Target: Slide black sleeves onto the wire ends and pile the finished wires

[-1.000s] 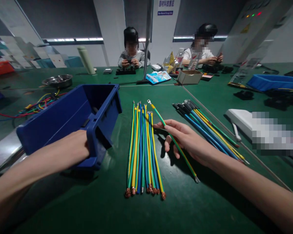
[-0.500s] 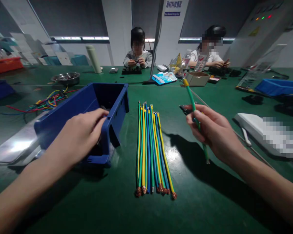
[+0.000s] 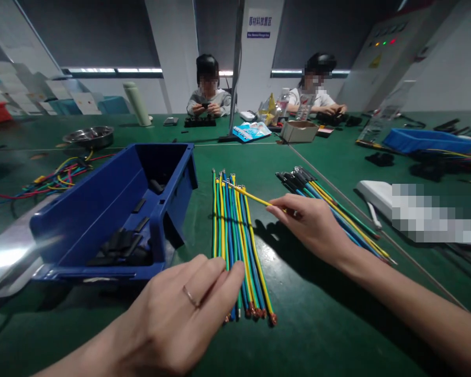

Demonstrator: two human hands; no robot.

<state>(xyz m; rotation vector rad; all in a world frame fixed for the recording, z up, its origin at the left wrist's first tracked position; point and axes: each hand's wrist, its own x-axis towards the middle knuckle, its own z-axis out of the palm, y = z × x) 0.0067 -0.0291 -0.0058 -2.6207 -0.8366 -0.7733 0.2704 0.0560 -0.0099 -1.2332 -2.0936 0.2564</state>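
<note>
Several green, yellow and blue wires [image 3: 255,262] lie side by side on the green table, with metal lugs at the far ends and bare copper at the near ends. My right hand [image 3: 312,222] pinches a yellow wire [image 3: 253,197], whose lug end points left over the row. Over the row's near left part is my left hand [image 3: 188,309], fingers bent; its fingertips are hidden, so what they hold cannot be seen. A blue bin [image 3: 90,199] on the left contains black sleeves [image 3: 121,246]. Beneath and beyond my right hand lie wires with black-sleeved ends [image 3: 294,180].
At the right are a white object [image 3: 408,209] and a blue tray [image 3: 427,141]. A metal bowl [image 3: 88,137] and loose coloured wires [image 3: 63,178] sit at the left. Two people sit across the table, near a small cardboard box [image 3: 299,131].
My left hand has left the blue bin and moved over the wire row. My right hand no longer holds the upright green wire but a yellow one, further left. The view has shifted.
</note>
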